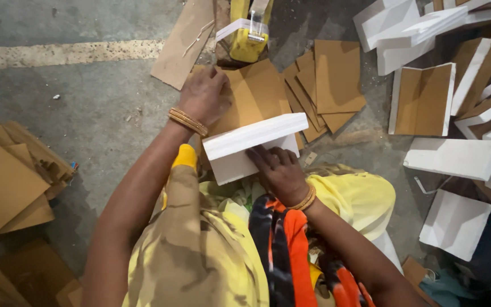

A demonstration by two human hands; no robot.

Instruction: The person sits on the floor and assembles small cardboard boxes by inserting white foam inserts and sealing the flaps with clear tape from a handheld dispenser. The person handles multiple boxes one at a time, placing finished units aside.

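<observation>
While the folded white card box piece (252, 146) lay across the lap, the right hand (279, 170) pressed its fingers (259, 157) flat on its lower flap, gripping nothing. Beyond it, the left hand (203, 94) rested with spread fingers on a brown cardboard sheet (257, 96) on the concrete floor (86, 113). Farther right of the fingers lay white folded boxes (456, 156).

A yellow tool (248, 40) stands on the concrete floor (86, 108) at the top. White folded boxes (456, 159) lie heaped at right. Brown card stacks (12, 182) sit at left, and a cardboard strip (183, 42) lies beside a pale painted line (58, 54).
</observation>
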